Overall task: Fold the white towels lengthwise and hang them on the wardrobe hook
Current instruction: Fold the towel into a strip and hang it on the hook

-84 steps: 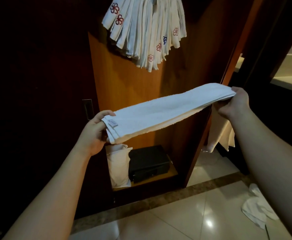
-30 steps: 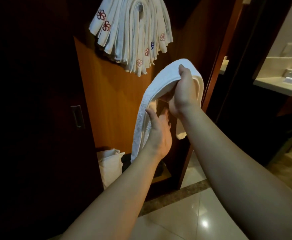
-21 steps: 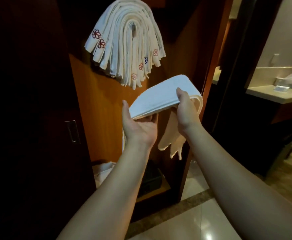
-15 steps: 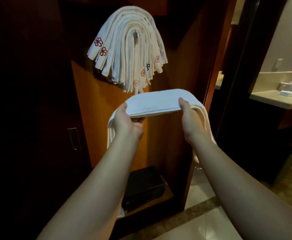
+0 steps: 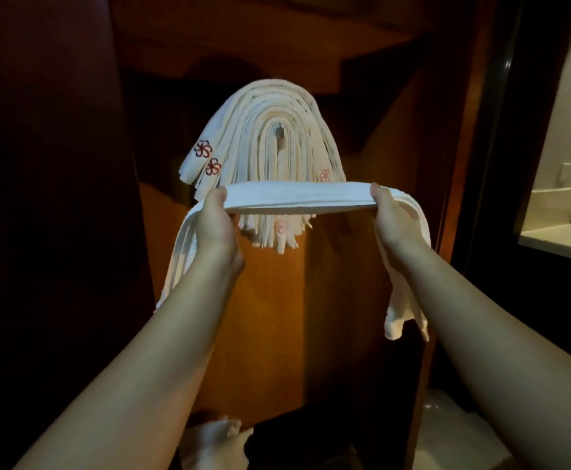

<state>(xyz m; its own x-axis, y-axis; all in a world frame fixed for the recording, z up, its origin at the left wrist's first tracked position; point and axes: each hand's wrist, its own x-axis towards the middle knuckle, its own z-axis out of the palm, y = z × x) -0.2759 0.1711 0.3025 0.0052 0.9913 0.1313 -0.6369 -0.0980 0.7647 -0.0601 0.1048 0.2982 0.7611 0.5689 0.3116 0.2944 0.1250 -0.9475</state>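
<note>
At the bottom of the view, between the 2 forearms, a crumpled white cloth lies low inside the wardrobe, beside something dark that is too dim to make out.

Further out, the left hand grips the folded towel with its thumb on top and its fingers curled underneath. The right hand grips the same towel in the same way, well apart from the left. Between the 2 hands the towel runs as a narrow, flat, nearly level band. Its 2 loose ends hang down outside the hands: 1 falls past the left wrist, the other drapes over the back of the right hand and drops beside the right forearm.

Just behind the band, a thick bundle of hung towels arches over the hook on the wardrobe's back panel, several of them showing small embroidered flower marks. The held towel crosses in front of the bundle's lower part; whether they touch cannot be told.

At the far right, beyond the wardrobe, a pale surface shows.
</note>
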